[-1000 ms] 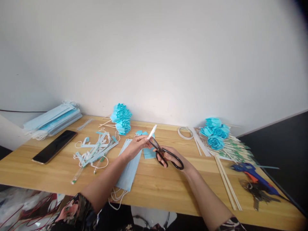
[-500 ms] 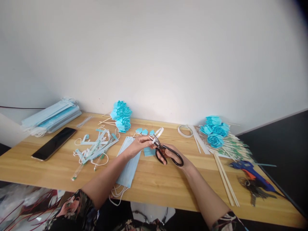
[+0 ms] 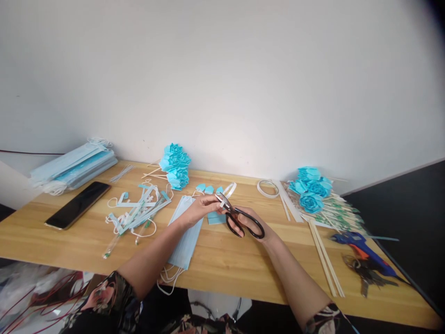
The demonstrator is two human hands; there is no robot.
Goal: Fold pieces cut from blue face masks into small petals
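Above the wooden table, the left hand pinches a narrow white strip; the right hand grips black-handled scissors, angled close to it (whether they touch, I cannot tell). Nearby lie a blue rectangle, petal-shaped pieces and a pleated face mask; farther right, a glue gun.

bright diffuse light, wall palest mid-frame, dark top R corner, wide-angle distort. nr edges, sm. details soft
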